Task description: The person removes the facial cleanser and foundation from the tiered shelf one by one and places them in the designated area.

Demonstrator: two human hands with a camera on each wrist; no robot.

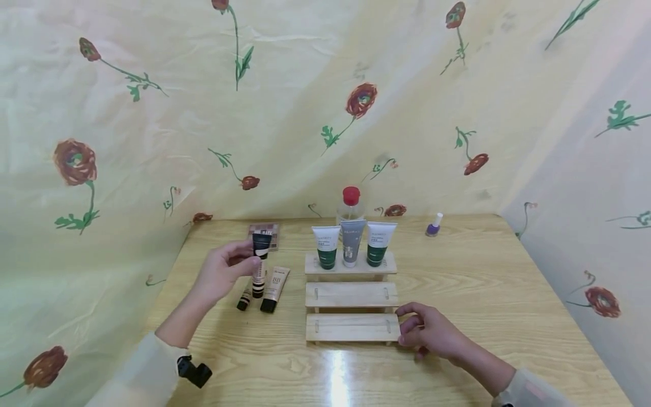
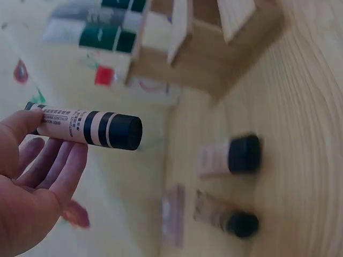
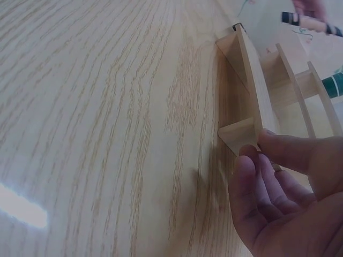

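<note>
Fingers of the left hand (image 1: 224, 270) pinch a slim tube (image 2: 88, 127), probably light and squeezable, best held mid-body; the right hand (image 1: 432, 332) grips the rack (image 1: 351, 328), firmness unclear.

The palette (image 1: 275, 233) beyond the fingers of the left hand (image 1: 224, 271) is partly covered by the held tube (image 1: 258, 277). The bottle (image 1: 350, 212) right of these fingers is obscured below by upright tubes (image 1: 352, 242). In the left wrist view, two lying tubes (image 2: 230, 158) right of the fingers are blurred.
</note>
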